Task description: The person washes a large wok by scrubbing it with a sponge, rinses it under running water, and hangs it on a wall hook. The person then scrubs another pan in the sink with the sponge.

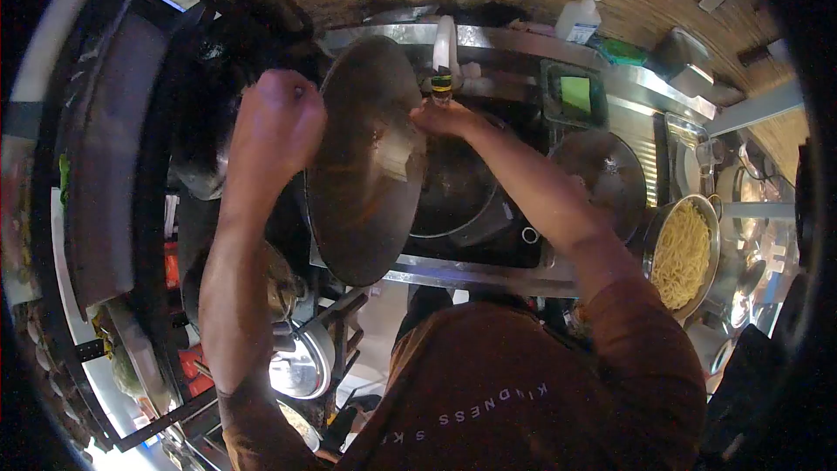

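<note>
A large dark wok (370, 166) is tilted steeply on its side over the stove front. My left hand (279, 113) is a closed fist against its left edge, and the part it grips is hidden behind the fingers. At the far side of the stove, my right hand (445, 118) is closed just below a white faucet (445, 48) with a black and yellow band. Its fingertips are near the wok's right rim, and what they hold is hidden. Behind the tilted wok, a second dark pan (453, 187) lies on the stove.
Noodles fill a round pan (683, 253) at the right. Beside it is another dark round pan (602, 179). A square container (574, 94) with a green patch and a white pump bottle (578, 17) stand farther back. A steel counter edge (488, 274) runs before my body.
</note>
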`<act>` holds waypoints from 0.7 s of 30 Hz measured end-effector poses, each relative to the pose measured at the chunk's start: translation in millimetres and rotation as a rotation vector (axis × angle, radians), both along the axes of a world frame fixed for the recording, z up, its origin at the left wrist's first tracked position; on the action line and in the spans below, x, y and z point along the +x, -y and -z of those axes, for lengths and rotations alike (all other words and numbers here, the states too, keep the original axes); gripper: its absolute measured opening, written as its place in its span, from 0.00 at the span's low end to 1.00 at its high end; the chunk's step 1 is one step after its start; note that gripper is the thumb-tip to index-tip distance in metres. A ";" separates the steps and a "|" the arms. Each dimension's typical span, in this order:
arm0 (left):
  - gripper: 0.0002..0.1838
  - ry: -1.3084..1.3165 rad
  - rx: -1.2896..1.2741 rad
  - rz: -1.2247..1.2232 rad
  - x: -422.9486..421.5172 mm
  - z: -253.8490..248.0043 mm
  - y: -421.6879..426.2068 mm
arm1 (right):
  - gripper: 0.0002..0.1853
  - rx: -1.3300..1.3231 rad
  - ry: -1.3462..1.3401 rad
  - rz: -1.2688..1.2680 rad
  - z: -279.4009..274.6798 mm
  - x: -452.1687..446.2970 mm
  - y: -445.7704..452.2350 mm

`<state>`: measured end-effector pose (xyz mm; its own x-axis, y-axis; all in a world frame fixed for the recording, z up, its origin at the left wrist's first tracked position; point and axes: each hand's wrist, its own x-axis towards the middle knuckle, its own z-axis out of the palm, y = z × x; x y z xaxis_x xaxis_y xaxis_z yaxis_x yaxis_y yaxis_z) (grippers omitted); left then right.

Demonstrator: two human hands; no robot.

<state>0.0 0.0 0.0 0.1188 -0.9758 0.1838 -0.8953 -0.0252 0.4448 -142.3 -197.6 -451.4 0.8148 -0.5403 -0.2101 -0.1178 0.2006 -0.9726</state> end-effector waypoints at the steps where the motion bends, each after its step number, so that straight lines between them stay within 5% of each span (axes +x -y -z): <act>1: 0.13 0.024 -0.021 0.009 -3.9 -4.7 0.3 | 0.27 -0.133 -0.230 -0.009 -73.9 -22.3 -28.9; 4: 0.13 0.086 -0.058 0.021 -7.2 -16.0 -1.7 | 0.27 -0.161 -0.362 0.015 -171.8 -40.0 -63.3; 7: 0.13 0.115 -0.089 0.041 -7.6 -9.5 2.3 | 0.23 -0.026 -0.371 0.082 -202.7 -54.0 -77.2; 12: 0.18 0.041 -0.025 0.068 8.3 13.7 14.3 | 0.14 -0.059 -0.143 0.274 -197.1 -57.4 -73.1; 14: 0.18 -0.042 0.041 0.014 9.1 22.2 15.6 | 0.11 0.208 -0.049 0.355 -209.2 -59.1 -78.4; 21: 0.19 -0.373 0.129 -0.311 13.0 71.1 7.8 | 0.17 0.386 0.053 0.312 -208.5 -58.9 -74.6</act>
